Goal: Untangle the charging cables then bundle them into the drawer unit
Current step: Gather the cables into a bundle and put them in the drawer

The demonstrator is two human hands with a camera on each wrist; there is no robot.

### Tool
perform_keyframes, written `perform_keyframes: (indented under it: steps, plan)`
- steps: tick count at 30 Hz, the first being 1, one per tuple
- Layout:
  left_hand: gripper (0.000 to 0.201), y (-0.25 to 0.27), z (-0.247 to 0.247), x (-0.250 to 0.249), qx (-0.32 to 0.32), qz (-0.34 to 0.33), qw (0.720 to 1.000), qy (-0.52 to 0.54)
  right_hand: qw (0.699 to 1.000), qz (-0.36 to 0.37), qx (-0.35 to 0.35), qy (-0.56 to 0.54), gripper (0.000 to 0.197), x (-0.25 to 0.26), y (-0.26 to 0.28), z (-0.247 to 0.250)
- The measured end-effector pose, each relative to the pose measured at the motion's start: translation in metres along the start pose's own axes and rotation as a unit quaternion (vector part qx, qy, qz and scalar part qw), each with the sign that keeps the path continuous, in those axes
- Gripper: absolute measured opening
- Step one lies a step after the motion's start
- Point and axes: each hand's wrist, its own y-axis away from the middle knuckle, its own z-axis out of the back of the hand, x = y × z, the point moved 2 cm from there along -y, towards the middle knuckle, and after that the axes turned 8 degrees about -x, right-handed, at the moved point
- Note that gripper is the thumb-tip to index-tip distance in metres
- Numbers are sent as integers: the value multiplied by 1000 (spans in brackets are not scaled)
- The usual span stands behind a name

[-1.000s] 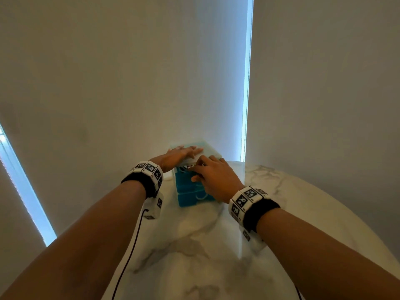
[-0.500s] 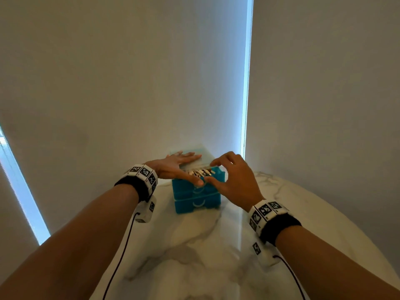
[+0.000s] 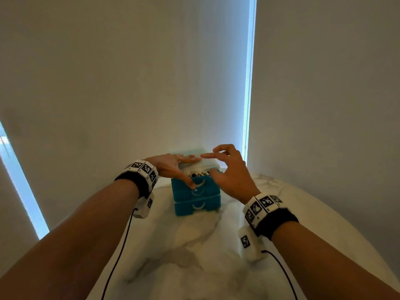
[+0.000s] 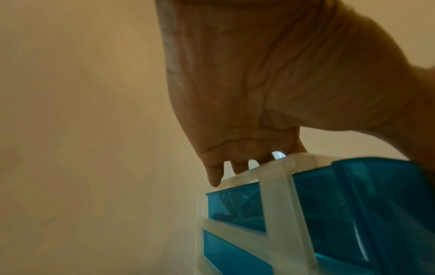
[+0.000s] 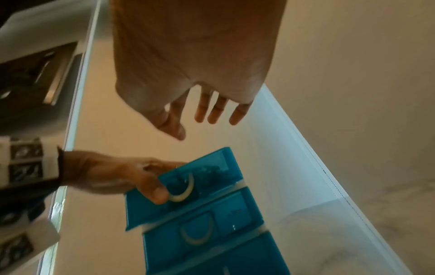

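Note:
The teal drawer unit (image 3: 195, 205) with its white frame (image 4: 277, 195) stands at the far end of the marble table (image 3: 184, 256). Its top drawer (image 5: 188, 184) sticks out a little, and a tangle of cables (image 3: 198, 174) shows inside it. My left hand (image 3: 181, 167) lies flat on the unit's top, its thumb (image 5: 157, 193) pressed against the top drawer's front by the pale handle. My right hand (image 3: 223, 167) hovers just above the unit's right side, fingers loose and spread, holding nothing. The two lower drawers are closed.
White roller blinds hang close behind the unit, with a bright window gap (image 3: 249, 83) at the right and another (image 3: 19, 187) at the left. The table's curved edge (image 3: 346, 230) runs along the right. Thin black leads trail from both wrist bands.
My right hand has come off the top drawer's front and risen above the unit. The left thumb has moved down onto the drawer's front. The cables now show in the part-open drawer.

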Motion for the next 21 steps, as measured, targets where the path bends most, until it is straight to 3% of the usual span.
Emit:
perform_keyframes:
  steps: [2,4,8,11,14,21]
  plan:
    - [109,1,3,-1,-1,1,1000,-17,993,-53,-92,-45,33,-6,-7,14]
    - [103,3,6,-4,-5,8,1000,-24,991,-89,-92,-36,28,-13,-9,22]
    - [96,3,5,-4,-14,0,1000,-13,995,-82,-52,-15,25,-21,5,21]
    - [101,0,3,1,-5,-1,1000,-6,999,-17,14,30,21,-13,13,5]
    - [108,3,6,-3,2,7,1000,-3,980,93,79,158,33,-6,9,-15]
    - [109,7,5,-6,-11,16,1000,13,936,220,28,273,24,2,2,-32]
